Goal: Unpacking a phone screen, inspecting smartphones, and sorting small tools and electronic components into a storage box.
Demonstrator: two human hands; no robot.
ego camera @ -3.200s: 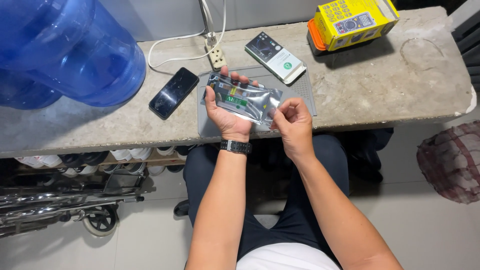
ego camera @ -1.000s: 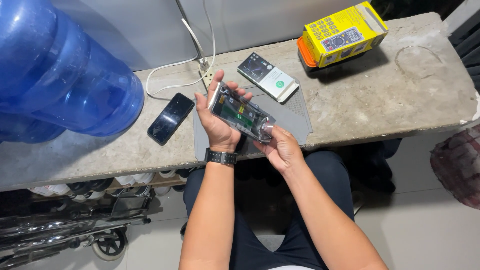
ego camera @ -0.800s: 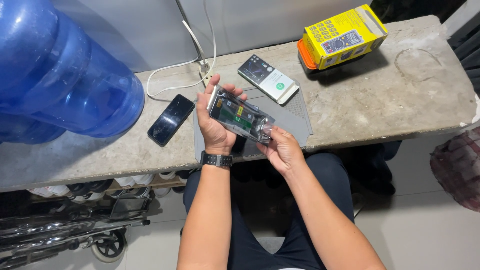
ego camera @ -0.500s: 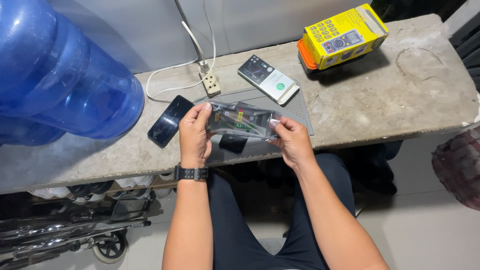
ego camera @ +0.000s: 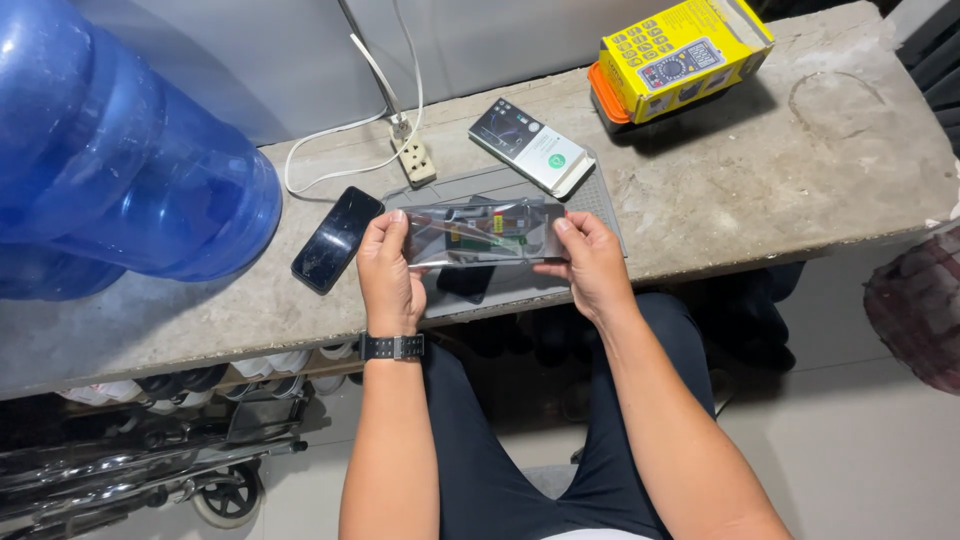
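Head camera view, looking down at a seated person's two bare hands raised over a rough stone bench [ego camera: 720,200]. Both hands hold one thing between them: a shiny silver anti-static bag [ego camera: 485,232], long and flat, stretched level from left to right. A small circuit part with green and yellow patches shows faintly through the film. The left hand [ego camera: 388,268], with a black watch [ego camera: 392,346] on its wrist, has its grip closed on the bag's left end, thumb on top and fingers curled beneath. The right hand [ego camera: 590,262] is clenched the same way on the bag's right end, thumb pressed on the upper face. The bag thus spans the gap between the two grips, its middle unsupported, hovering just above a grey work mat [ego camera: 600,200] that lies on the bench. Something small and dark [ego camera: 465,283] sits on the mat under the bag; what it is cannot be told. Left of the mat lies a black phone [ego camera: 337,239], face up. Farther off, a white power strip [ego camera: 415,160] with its cord lies near the wall, and a slim boxed device [ego camera: 532,147] rests on the mat's far edge. At far right stands a yellow carton [ego camera: 685,55]. A big blue water jug [ego camera: 110,160] fills the far left.
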